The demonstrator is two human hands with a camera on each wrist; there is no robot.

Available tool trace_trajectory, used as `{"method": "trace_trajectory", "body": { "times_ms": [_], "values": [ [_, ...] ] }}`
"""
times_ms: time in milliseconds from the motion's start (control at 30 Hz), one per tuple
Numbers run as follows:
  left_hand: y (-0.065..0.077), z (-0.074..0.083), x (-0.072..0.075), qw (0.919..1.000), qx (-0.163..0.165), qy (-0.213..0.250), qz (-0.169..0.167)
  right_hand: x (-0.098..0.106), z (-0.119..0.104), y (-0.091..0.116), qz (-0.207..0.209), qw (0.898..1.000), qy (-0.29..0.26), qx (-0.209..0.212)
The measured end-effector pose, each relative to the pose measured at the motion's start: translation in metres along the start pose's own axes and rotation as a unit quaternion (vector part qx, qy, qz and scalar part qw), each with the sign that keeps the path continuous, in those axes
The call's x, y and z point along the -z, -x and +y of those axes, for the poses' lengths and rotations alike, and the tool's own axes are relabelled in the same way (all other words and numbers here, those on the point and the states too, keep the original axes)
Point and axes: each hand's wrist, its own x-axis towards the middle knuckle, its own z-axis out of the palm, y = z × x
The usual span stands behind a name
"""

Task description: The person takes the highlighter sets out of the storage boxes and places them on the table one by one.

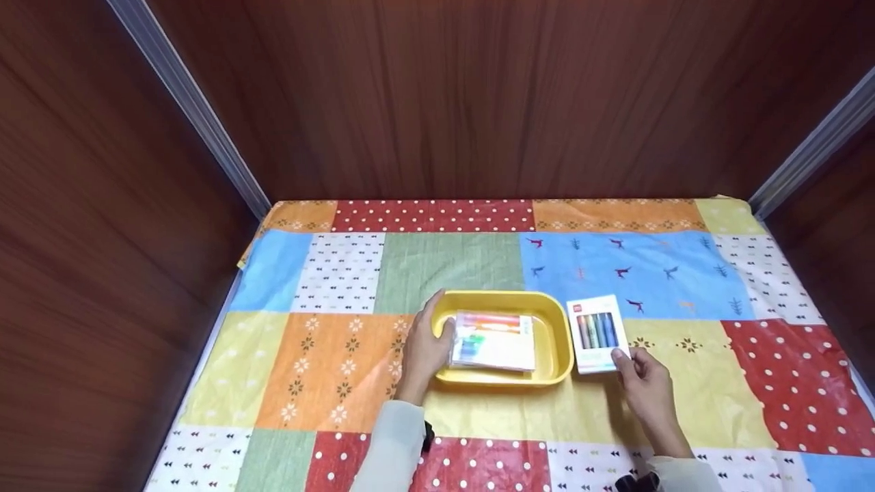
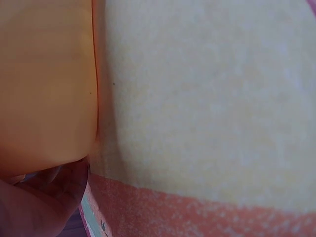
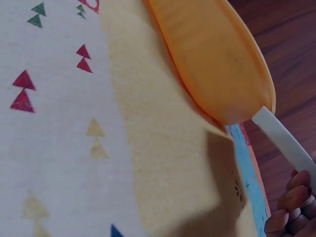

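A yellow plastic tub (image 1: 552, 342) stands on the patterned tablecloth in the head view. My left hand (image 1: 425, 352) grips its left end, the thumb over the rim and the fingers outside. Inside the tub lie flat packs (image 1: 502, 348) with orange, green and blue showing through clear wrapping; how many are stacked I cannot tell. Just right of the tub, my right hand (image 1: 646, 386) pinches the lower right corner of a white box of coloured crayons or pens (image 1: 598, 333). In the right wrist view that box (image 3: 282, 137) appears edge-on, raised above the cloth, near the tub (image 3: 217, 59).
The patchwork tablecloth (image 1: 328, 369) spreads under everything. Dark wood-grain panels (image 1: 465, 102) rise behind the table and on both sides, with metal strips (image 1: 198, 102) at the corners. Dark bands (image 1: 636, 482) sit at both wrists.
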Motion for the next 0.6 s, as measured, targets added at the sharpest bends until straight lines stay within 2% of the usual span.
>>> {"method": "trace_trajectory", "body": {
  "times_ms": [133,300,467,600],
  "values": [
    [-0.0016,0.0018,0.0017,1.0,-0.003,0.003,0.002,-0.0007,0.0019,0.0005,0.004,1.0,0.002,-0.003],
    [-0.0014,0.0015,0.0014,0.9999,0.009,0.011,-0.001,-0.0018,0.0062,0.0002,-0.008,1.0,-0.016,-0.016],
    [0.0005,0.0009,0.0013,0.9999,0.012,0.006,-0.002,0.0006,0.0084,-0.0012,-0.025,0.999,-0.009,-0.032],
    [0.0014,0.0004,0.0007,1.0,0.008,0.002,-0.001,0.0015,0.0093,-0.0024,-0.023,0.999,-0.001,-0.033]
  ]
}}
